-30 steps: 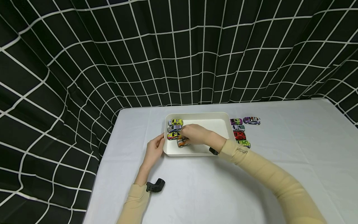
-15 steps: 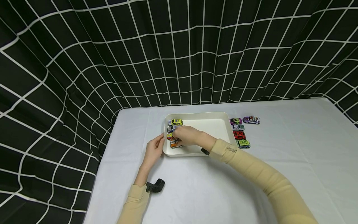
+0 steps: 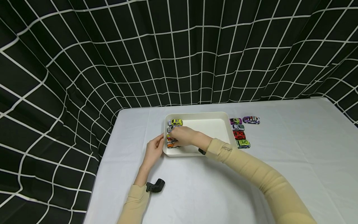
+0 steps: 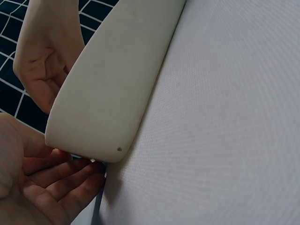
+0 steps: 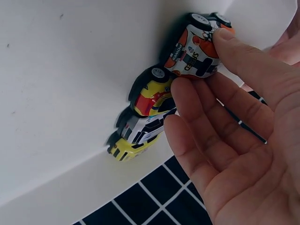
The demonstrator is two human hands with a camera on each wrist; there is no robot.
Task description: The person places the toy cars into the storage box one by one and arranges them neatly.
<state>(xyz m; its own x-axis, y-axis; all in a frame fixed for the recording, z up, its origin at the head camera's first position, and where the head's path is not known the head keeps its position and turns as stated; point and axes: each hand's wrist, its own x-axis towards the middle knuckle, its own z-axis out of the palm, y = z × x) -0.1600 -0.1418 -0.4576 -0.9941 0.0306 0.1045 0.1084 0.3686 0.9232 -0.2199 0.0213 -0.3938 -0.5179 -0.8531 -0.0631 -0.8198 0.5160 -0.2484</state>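
A white tray (image 3: 208, 126) lies on the table with several small toy cars in a column along its left end. My right hand (image 3: 184, 136) reaches into it and pinches an orange and white toy car (image 5: 194, 49) between thumb and fingers, at the near end of the column. Beyond that car stand a yellow and red car (image 5: 152, 96), a silver-white car (image 5: 143, 126) and a yellow car (image 3: 176, 122). The fingers of my left hand (image 3: 153, 150) rest, loosely extended, against the outside of the tray's left end wall.
Right of the tray, a column of toy cars includes a purple one (image 3: 236, 121), a red one (image 3: 239, 135) and a lime-green one (image 3: 243, 143). A purple and white car (image 3: 251, 120) lies farther right. A black grid curtain (image 3: 195, 62) hangs behind the white-covered table (image 3: 195, 193).
My right hand has moved left with the orange and white car, which now sits in line with the other cars at the tray's left end. My left hand has stayed in place.
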